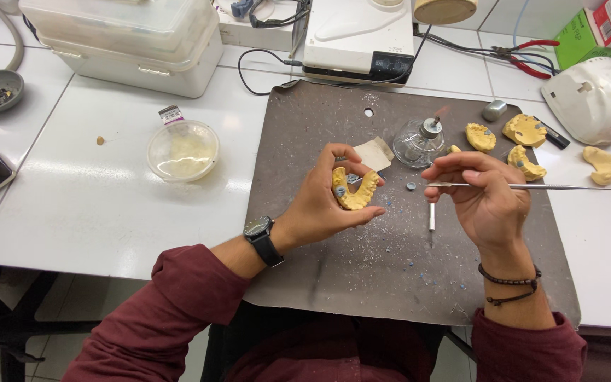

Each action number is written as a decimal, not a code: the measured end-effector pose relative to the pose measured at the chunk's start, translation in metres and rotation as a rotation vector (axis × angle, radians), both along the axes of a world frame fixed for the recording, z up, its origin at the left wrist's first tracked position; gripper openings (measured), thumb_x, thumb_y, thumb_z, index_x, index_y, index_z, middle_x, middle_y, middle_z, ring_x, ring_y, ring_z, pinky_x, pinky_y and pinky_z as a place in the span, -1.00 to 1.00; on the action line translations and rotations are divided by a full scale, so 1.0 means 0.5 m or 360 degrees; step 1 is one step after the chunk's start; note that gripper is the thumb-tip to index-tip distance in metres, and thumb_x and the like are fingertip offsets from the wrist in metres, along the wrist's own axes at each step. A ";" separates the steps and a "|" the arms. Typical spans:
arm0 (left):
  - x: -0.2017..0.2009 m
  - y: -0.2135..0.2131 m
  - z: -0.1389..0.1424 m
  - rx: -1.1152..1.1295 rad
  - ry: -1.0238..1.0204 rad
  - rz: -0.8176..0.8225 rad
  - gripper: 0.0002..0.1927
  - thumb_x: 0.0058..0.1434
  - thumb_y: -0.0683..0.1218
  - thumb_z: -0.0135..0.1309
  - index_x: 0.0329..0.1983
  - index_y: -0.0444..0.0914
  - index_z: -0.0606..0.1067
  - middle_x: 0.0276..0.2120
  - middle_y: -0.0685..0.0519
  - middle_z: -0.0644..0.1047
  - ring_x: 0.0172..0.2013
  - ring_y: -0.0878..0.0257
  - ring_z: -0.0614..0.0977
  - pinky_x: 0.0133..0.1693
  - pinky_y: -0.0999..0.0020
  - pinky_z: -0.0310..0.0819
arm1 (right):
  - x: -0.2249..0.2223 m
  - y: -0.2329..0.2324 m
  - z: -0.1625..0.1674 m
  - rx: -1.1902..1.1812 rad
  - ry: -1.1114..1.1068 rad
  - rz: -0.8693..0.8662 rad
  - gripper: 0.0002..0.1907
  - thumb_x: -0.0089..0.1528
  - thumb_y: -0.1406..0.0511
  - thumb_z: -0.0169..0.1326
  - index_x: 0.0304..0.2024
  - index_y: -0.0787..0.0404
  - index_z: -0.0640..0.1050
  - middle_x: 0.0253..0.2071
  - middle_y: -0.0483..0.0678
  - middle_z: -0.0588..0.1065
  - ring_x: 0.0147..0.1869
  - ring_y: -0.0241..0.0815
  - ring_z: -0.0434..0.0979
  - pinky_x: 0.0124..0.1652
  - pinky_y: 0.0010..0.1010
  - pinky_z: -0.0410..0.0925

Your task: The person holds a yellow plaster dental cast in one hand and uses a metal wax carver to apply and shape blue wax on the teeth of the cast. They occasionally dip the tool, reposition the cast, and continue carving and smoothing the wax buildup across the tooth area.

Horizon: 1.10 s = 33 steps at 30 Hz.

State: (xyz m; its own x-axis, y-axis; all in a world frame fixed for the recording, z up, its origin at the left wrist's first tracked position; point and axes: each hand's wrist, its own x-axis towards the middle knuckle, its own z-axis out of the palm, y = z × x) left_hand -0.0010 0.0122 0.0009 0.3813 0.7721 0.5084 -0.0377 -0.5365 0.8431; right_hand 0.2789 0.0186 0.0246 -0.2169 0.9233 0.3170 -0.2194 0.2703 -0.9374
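Holding a yellow cast (354, 191) in your left hand (323, 205), you pinch a metal tool (532, 187) in your right hand (486, 194).
Tool tip sits at 3 o'clock of the cast, apart; a lit burner (419, 141) stands at 12 o'clock. Waxing seems underway; next likely needs steady tip contact.

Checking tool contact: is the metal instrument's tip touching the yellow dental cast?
Apart. The head view shows the metal instrument tip in the right hand, with bare mat between it and the yellow dental cast.

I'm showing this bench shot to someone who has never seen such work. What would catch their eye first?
First the yellow dental cast held in the left hand over the middle of the dark work mat, with the right hand holding a thin metal instrument level beside it. Next, the small glass burner behind the hands and more yellow casts at the mat's far right edge.
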 end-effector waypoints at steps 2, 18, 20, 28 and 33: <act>0.000 -0.006 0.005 -0.0172 0.0081 -0.0007 -0.17 0.15 -0.11 0.38 0.36 -0.28 0.14 0.15 -0.12 0.46 0.01 0.24 0.69 -0.04 0.42 0.67 | 0.004 -0.001 0.001 -0.0013 0.0060 0.0057 -0.53 0.35 0.37 -0.38 0.03 0.53 0.51 -0.10 0.34 0.54 -0.06 0.14 0.63 -0.10 -0.14 0.55; 0.002 -0.001 -0.005 -0.0083 0.0004 0.0016 -0.38 0.11 -0.10 0.43 0.13 -0.25 0.33 0.03 -0.02 0.64 0.08 0.27 0.68 0.08 0.39 0.63 | -0.113 -0.055 -0.002 0.0782 -0.0752 -0.0061 -0.84 0.19 0.52 0.27 -0.17 0.38 0.62 -0.12 0.08 0.62 -0.07 -0.17 0.68 -0.09 -0.45 0.57; 0.007 -0.003 -0.007 -0.0183 -0.0053 -0.0029 -0.40 0.09 -0.12 0.40 0.13 -0.26 0.35 0.06 -0.05 0.64 0.08 0.25 0.68 0.08 0.39 0.64 | -0.122 -0.060 0.001 0.0711 -0.0665 -0.0049 -0.86 0.21 0.53 0.25 -0.18 0.37 0.61 -0.08 0.09 0.62 -0.05 -0.17 0.68 -0.05 -0.45 0.58; 0.010 -0.008 -0.004 -0.0177 -0.0045 -0.0041 -0.40 0.05 -0.12 0.40 0.10 -0.28 0.36 0.07 -0.09 0.64 0.08 0.20 0.71 0.04 0.37 0.69 | -0.138 -0.069 -0.012 0.0716 -0.0567 -0.0045 -0.81 0.22 0.54 0.26 -0.12 0.39 0.59 -0.14 0.08 0.63 0.09 -0.09 0.68 0.21 -0.29 0.53; 0.011 -0.008 -0.003 -0.0162 0.0016 -0.0041 -0.40 0.03 -0.08 0.40 0.08 -0.28 0.37 0.04 -0.06 0.64 0.04 0.18 0.74 0.01 0.37 0.72 | -0.141 -0.075 -0.012 0.0738 -0.0596 -0.0119 -0.84 0.22 0.54 0.27 -0.17 0.39 0.57 -0.18 0.10 0.62 0.10 -0.05 0.69 0.30 -0.15 0.53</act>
State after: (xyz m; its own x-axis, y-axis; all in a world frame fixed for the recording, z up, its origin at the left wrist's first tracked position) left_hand 0.0043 0.0082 -0.0009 0.4065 0.8093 0.4240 -0.0414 -0.4472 0.8935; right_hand 0.2084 -0.0188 0.0186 -0.3313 0.7242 0.6048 0.1385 0.6714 -0.7280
